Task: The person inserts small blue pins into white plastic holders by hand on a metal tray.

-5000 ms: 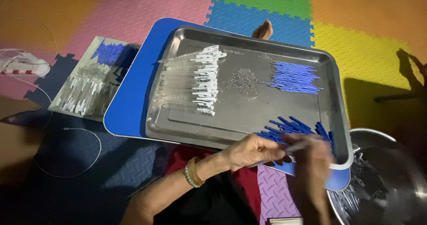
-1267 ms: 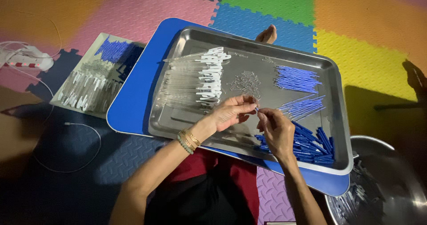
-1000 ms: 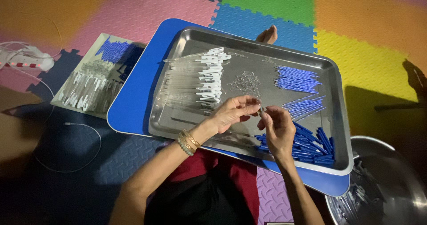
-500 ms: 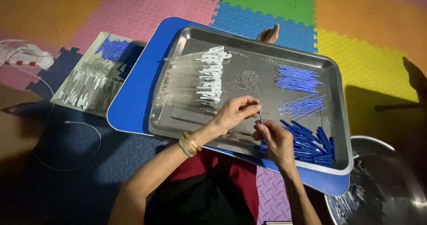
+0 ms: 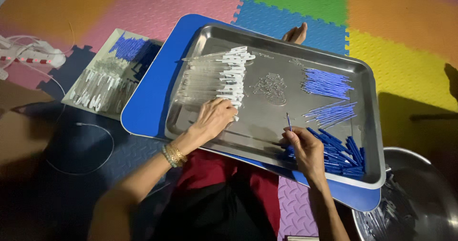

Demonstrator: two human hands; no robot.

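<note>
A steel tray [image 5: 367, 126] rests on a blue board [image 5: 152, 93] over my lap. My left hand [image 5: 214, 119] reaches onto the near end of a row of clear tubes with white ends [image 5: 224, 79], fingers touching them. My right hand [image 5: 305, 148] holds a thin blue refill [image 5: 288, 122] upright by its lower end, at the tray's near edge. Dark blue caps [image 5: 341, 150] lie piled to the right of that hand. Two bunches of thin blue refills [image 5: 327, 83] lie further back, and a small heap of tiny metal parts [image 5: 269, 86] sits mid-tray.
A second flat tray [image 5: 107, 76] with clear and blue parts lies on the floor at left. A white power strip with cable [image 5: 33, 57] sits far left. A round metal bowl [image 5: 420, 203] holding finished pieces stands at lower right. Coloured foam mats cover the floor.
My hands were together mid-tray; now the left hand has moved left to the clear tubes. The right hand has dropped towards the near edge with a blue refill.
</note>
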